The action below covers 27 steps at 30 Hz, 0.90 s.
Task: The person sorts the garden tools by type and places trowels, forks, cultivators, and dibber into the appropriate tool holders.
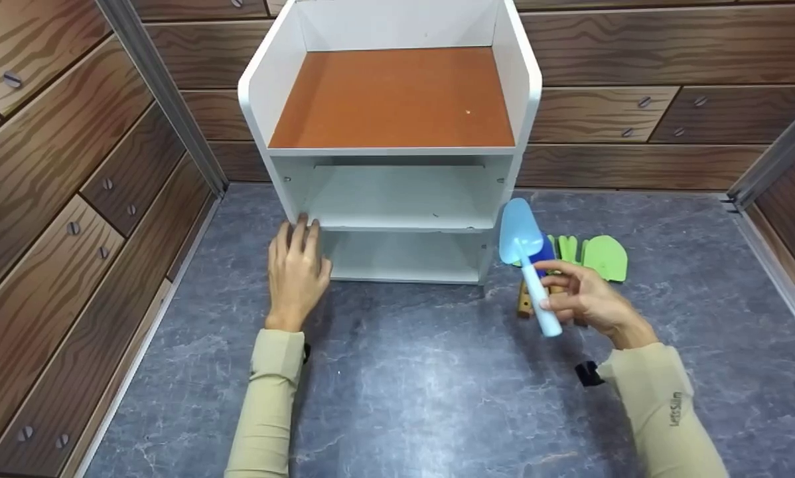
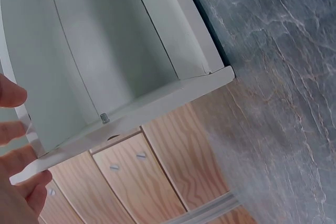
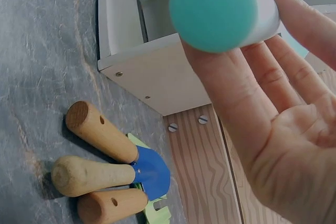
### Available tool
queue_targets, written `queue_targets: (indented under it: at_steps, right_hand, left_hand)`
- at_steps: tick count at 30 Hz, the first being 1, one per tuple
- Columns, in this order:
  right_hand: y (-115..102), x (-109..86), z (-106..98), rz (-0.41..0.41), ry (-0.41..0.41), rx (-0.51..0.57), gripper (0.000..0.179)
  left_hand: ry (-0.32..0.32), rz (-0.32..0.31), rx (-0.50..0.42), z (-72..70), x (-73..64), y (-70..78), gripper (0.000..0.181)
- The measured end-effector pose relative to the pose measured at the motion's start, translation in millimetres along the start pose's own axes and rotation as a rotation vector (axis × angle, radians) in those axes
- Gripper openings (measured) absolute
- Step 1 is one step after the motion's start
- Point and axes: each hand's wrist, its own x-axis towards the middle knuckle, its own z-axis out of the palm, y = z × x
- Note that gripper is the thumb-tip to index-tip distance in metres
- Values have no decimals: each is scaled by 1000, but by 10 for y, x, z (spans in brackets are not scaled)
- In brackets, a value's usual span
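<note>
A light blue hand trowel (image 1: 520, 231) is held up by its handle, blade toward the cabinet, between the thumb and fingers of my right hand (image 1: 590, 299). In the right wrist view, the teal butt end of its handle (image 3: 214, 11) faces the camera. My left hand (image 1: 298, 272) rests on the left front edge of a white cabinet (image 1: 391, 151), near its middle shelf. Seen from the left wrist, the fingers (image 2: 18, 160) lie on both sides of the side panel's edge. Below the right hand are garden tools with wooden handles (image 3: 100, 129), a blue blade (image 3: 152, 174) and green heads (image 1: 605, 257).
The cabinet has an orange top (image 1: 397, 99) between raised sides and two white shelf levels. Wood-patterned walls (image 1: 669, 46) stand on the left, back and right. Grey marbled floor (image 1: 424, 385) spreads in front.
</note>
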Motion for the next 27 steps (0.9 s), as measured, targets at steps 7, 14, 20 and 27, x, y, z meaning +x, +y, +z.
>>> queue_targets:
  at_steps: [7, 14, 20, 27]
  right_hand:
    - [-23, 26, 45, -38, -36, 9, 56]
    - [-4, 67, 130, -56, -73, 55, 55]
    - [-51, 130, 192, -61, -80, 9, 58]
    - [-144, 211, 261, -50, -75, -42, 63]
  left_hand:
    - [2, 2, -10, 0, 4, -3, 58]
    - [6, -6, -10, -1, -3, 4, 57]
    - [-1, -4, -16, -6, -3, 14, 56]
    - [8, 4, -17, -1, 4, 3, 56]
